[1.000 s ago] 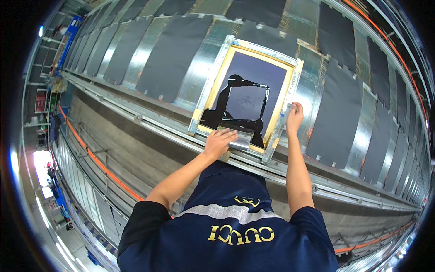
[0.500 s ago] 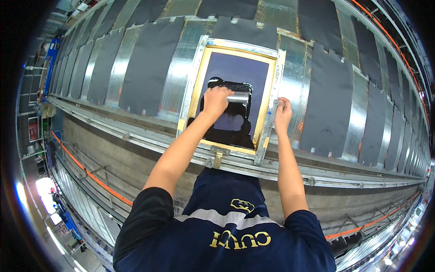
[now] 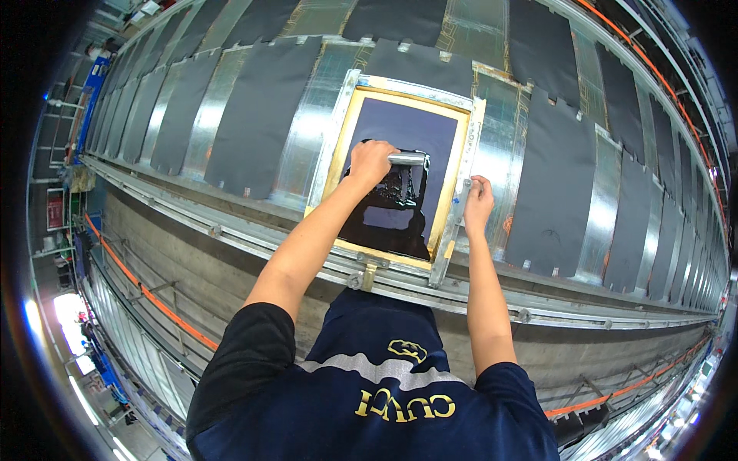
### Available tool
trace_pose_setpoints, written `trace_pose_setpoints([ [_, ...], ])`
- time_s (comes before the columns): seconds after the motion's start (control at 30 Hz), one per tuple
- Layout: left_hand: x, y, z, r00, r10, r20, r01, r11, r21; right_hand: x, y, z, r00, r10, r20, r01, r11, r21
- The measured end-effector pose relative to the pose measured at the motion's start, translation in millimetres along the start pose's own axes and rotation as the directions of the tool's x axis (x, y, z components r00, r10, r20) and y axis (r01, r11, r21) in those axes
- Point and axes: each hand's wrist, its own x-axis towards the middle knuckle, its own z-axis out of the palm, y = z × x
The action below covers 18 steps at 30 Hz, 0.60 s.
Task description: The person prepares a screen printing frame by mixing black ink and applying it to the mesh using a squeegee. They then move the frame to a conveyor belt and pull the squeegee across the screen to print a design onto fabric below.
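A screen printing frame (image 3: pixel 474 138) with metal bars and a yellowish inner border lies before me. Black ink (image 3: pixel 387 238) covers the near part of its dark mesh (image 3: pixel 400 115). My left hand (image 3: pixel 372 163) is closed around the left part of a squeegee with a silvery metal handle (image 3: pixel 409 158), which lies crosswise on the mesh. Glossy wet ink shows on the squeegee's near side; its blade is hidden. At the frame's right bar, my right hand (image 3: pixel 479 203) has its fingers curled against the edge; the exact contact is partly hidden.
Dark grey fabric panels (image 3: pixel 555 180) lie in rows on a long table, with shiny metal strips (image 3: pixel 603 203) between them. A metal rail (image 3: pixel 261 244) runs along the near edge, with a clamp-like fitting (image 3: pixel 369 273) by the frame. An orange pipe (image 3: pixel 150 296) runs lower left.
My left hand and the squeegee have moved slightly away from me over the mesh. The ink blob beyond the squeegee no longer shows; glossy ink now lies on its near side.
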Motion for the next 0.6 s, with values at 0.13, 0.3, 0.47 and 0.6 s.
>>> trace_pose_setpoints([
  [0.13,-43,11,13,1.0,0.016,-0.004,-0.016,0.999,0.044,2,8,1,1.0,-0.011,-0.001,0.011,1.0,0.015],
  [0.3,-143,18,16,0.989,0.144,-0.026,-0.145,0.989,-0.008,10,25,7,0.999,0.025,0.031,-0.027,0.997,0.078],
  [0.47,-182,11,-7,0.979,0.202,0.01,-0.2,0.973,-0.118,25,6,4,0.994,-0.106,0.016,0.104,0.992,0.074],
  [0.6,-197,-30,-38,0.987,0.162,-0.013,-0.162,0.975,-0.15,-5,-79,42,0.992,-0.114,0.045,0.112,0.993,0.048],
])
